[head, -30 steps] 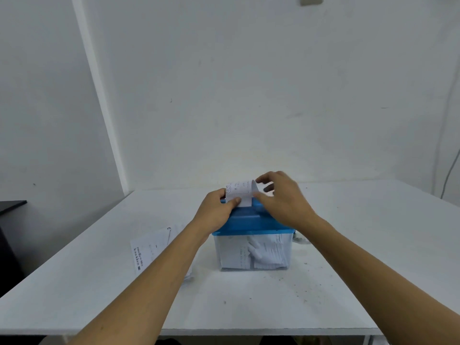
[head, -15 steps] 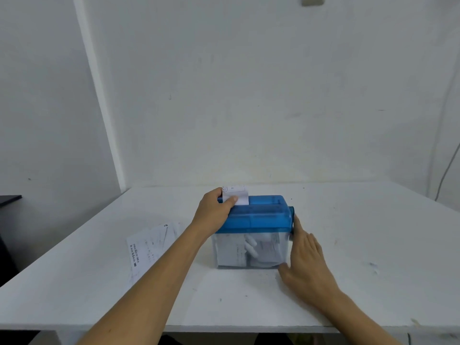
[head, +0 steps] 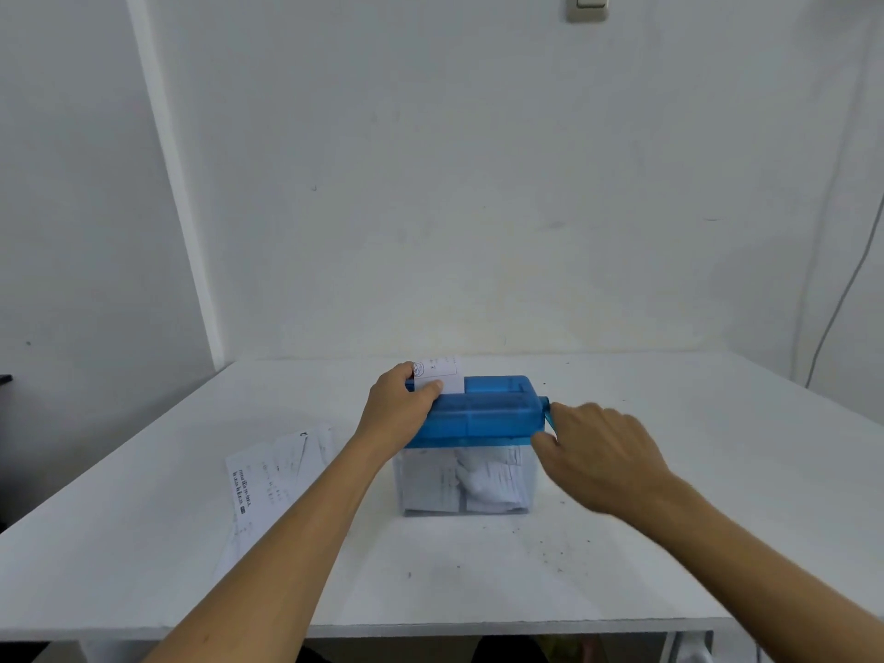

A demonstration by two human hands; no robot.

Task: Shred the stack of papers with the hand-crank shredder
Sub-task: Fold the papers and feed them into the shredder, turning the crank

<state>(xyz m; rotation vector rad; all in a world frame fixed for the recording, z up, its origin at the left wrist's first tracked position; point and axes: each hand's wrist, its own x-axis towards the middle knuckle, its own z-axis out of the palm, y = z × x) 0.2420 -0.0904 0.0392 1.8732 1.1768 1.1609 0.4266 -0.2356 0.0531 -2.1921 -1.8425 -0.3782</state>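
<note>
Shredder [head: 483, 413]: crank [head: 546, 408] sticks out its right end, at your right hand [head: 602, 454]; can't tell if it's gripped. Left hand [head: 399, 409] pinches the paper [head: 442, 373] in the slot.

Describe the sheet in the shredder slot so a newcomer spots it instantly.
On the white table stands a shredder, blue top over a clear bin. At the top's left end a small printed sheet sticks up, pinched by the left hand. Unlike the papers lying flat beside the shredder, it stands upright.
</note>
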